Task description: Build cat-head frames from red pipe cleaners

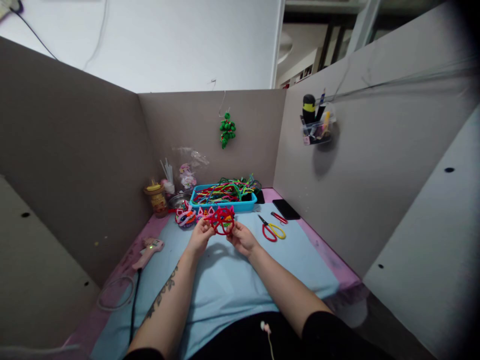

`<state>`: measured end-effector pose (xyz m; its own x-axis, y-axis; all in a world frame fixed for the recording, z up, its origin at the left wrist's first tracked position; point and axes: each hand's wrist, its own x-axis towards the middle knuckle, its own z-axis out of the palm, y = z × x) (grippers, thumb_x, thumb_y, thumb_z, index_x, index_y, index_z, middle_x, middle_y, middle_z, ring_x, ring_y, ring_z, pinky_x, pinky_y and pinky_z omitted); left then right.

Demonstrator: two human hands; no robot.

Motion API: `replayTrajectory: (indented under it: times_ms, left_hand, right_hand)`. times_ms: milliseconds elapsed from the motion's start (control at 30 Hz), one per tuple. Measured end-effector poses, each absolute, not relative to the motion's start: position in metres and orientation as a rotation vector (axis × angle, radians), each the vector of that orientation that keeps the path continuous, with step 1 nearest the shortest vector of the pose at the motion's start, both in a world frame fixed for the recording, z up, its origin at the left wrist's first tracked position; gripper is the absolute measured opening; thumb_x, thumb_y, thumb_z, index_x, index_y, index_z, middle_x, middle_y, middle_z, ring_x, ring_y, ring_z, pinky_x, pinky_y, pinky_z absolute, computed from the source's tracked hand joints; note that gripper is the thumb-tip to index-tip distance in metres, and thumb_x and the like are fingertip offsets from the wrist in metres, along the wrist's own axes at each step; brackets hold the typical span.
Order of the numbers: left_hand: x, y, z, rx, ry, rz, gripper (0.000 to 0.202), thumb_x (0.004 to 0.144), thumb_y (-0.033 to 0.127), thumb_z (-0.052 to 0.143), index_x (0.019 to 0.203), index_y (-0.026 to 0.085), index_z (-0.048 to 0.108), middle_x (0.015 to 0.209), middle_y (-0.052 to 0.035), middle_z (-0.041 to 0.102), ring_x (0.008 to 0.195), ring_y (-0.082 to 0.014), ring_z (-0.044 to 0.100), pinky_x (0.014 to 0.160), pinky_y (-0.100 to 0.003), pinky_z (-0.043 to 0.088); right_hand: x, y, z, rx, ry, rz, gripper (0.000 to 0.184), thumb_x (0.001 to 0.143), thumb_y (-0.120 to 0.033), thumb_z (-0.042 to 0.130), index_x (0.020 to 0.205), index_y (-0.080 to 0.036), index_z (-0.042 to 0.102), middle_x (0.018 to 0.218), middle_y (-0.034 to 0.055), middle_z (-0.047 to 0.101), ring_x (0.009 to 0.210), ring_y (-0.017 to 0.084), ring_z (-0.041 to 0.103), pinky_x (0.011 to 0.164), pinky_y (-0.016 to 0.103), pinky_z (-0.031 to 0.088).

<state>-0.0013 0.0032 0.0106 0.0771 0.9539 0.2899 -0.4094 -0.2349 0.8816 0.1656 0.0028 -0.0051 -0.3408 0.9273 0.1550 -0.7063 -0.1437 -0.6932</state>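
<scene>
Red pipe-cleaner figure [223,220] is being pinched above the blue mat [232,270], both hands closing on it: left hand [200,236] gripping one edge, right hand [242,239] the other. One scissors [272,229] is lying nearby.

We see a bench [322,260] with a pink top, covered across the middle of the frame by a light blue mat [240,280]. At centre, toward the back, sits a blue tray [221,203] of coloured pipe cleaners. Right of it lie scissors [272,230] and a dark phone [286,209]. At lower left lies a pink glue gun [148,251] beside a coiled cable [116,292].
</scene>
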Motion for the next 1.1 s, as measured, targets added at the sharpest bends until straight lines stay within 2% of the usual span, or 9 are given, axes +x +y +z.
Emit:
replayTrajectory:
  times_ms: [100, 267, 600, 800, 967, 1100]
  left_hand:
    - [0.0000, 0.0039, 0.0095, 1.176, 0.684, 1.455, 0.040, 0.058, 0.023, 0.080, 0.082, 0.018, 0.049, 0.064, 0.0044, 0.059, 0.057, -0.0086, 0.053, 0.058, -0.022, 0.038]
    - [-0.0011, 0.0049, 0.0089, 1.206, 0.713, 1.473, 0.037, 0.059, 0.025, 0.080, 0.072, 0.018, 0.046, 0.062, 0.0042, 0.058, 0.057, -0.0081, 0.052, 0.058, -0.021, 0.037]
    - [0.0003, 0.0027, 0.0078, 1.264, 0.768, 1.430, 0.039, 0.056, 0.030, 0.082, 0.079, 0.018, 0.052, 0.064, 0.0043, 0.054, 0.060, -0.0106, 0.054, 0.058, -0.023, 0.040]
    - [-0.0031, 0.0031, 0.0096, 1.286, 0.766, 1.411, 0.040, 0.057, 0.028, 0.081, 0.075, 0.018, 0.047, 0.062, 0.0065, 0.050, 0.057, -0.0084, 0.050, 0.057, -0.021, 0.038]
    - [-0.0042, 0.0013, 0.0125, 1.309, 0.741, 1.387, 0.043, 0.058, 0.029, 0.081, 0.067, 0.019, 0.041, 0.057, 0.0078, 0.047, 0.050, -0.0058, 0.041, 0.052, -0.019, 0.031]
    - [-0.0049, 0.0000, 0.0150, 1.291, 0.728, 1.411, 0.043, 0.061, 0.030, 0.079, 0.068, 0.019, 0.039, 0.059, 0.0072, 0.049, 0.053, -0.0068, 0.044, 0.054, -0.020, 0.032]
  right_hand:
    - [0.1655, 0.0043, -0.0060, -0.363, -0.803, 1.743, 0.029, 0.062, -0.034, 0.083, 0.073, -0.019, 0.061, 0.067, -0.0039, 0.063, 0.056, 0.007, 0.054, 0.058, 0.020, 0.047]
    - [0.1674, 0.0058, -0.0072, -0.362, -0.786, 1.755, 0.029, 0.062, -0.027, 0.084, 0.077, -0.019, 0.061, 0.074, -0.0023, 0.065, 0.059, 0.006, 0.056, 0.060, 0.019, 0.048]
    - [0.1691, 0.0040, -0.0046, -0.341, -0.779, 1.786, 0.024, 0.065, -0.022, 0.080, 0.074, -0.019, 0.058, 0.066, -0.0043, 0.062, 0.055, 0.006, 0.053, 0.059, 0.019, 0.048]
    - [0.1734, 0.0048, -0.0049, -0.365, -0.743, 1.817, 0.023, 0.068, -0.025, 0.076, 0.085, -0.021, 0.061, 0.070, -0.0020, 0.066, 0.056, 0.010, 0.057, 0.056, 0.023, 0.049]
    - [0.1728, 0.0067, -0.0062, -0.358, -0.718, 1.782, 0.018, 0.069, -0.027, 0.075, 0.077, -0.020, 0.061, 0.061, -0.0029, 0.062, 0.053, 0.010, 0.055, 0.053, 0.021, 0.046]
    - [0.1720, 0.0054, -0.0051, -0.363, -0.725, 1.779, 0.021, 0.065, -0.025, 0.078, 0.075, -0.019, 0.061, 0.060, -0.0034, 0.061, 0.053, 0.009, 0.054, 0.055, 0.021, 0.045]
